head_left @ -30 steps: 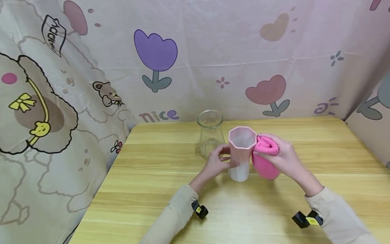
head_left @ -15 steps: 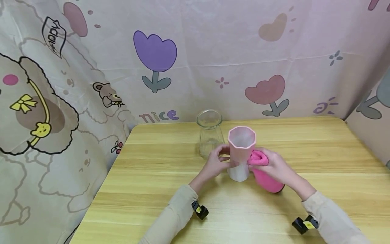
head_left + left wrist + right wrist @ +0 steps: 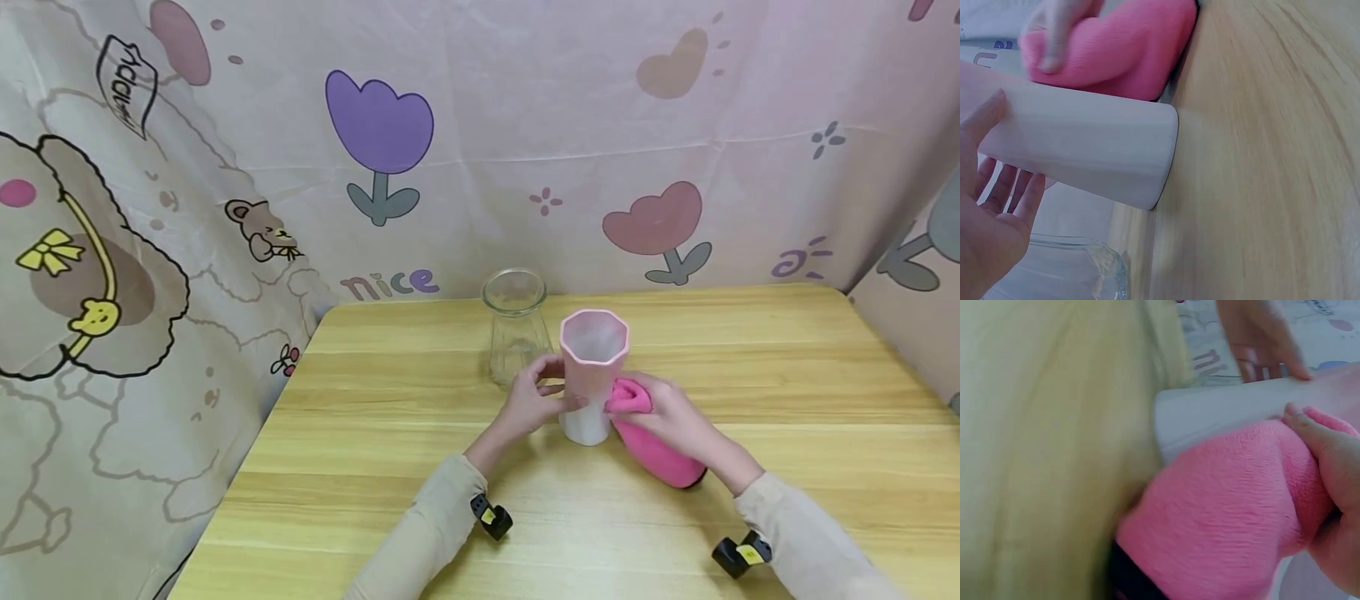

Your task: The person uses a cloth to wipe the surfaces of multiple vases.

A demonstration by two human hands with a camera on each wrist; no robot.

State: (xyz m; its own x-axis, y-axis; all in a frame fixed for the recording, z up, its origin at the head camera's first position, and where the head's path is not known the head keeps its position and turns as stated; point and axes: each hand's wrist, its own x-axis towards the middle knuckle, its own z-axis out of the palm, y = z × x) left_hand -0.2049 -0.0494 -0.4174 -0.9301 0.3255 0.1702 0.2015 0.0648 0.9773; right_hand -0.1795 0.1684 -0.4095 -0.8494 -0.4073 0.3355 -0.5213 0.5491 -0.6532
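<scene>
A pink-and-white vase point(image 3: 591, 379) with an angular rim stands upright on the table. My left hand point(image 3: 531, 402) grips it from the left, thumb on the near side and fingertips behind, as the left wrist view shows on the vase point(image 3: 1085, 134). At its right side my right hand point(image 3: 671, 417) holds a bunched pink towel point(image 3: 660, 454) against the lower wall. In the right wrist view the thumb presses the fluffy towel point(image 3: 1210, 506) near the vase point(image 3: 1210, 412), and the towel's dark-edged end hangs down close to the tabletop.
A clear glass vase point(image 3: 517, 337) stands just behind my left hand, close to the pink vase. The wooden table point(image 3: 360, 500) meets a patterned cloth backdrop point(image 3: 487, 167) at its far edge. Another printed curtain point(image 3: 135, 433) hangs along the left side.
My right hand and the pink towel have moved down along the vase's side, from near its rim to its lower half. My left hand and both vases have stayed in place.
</scene>
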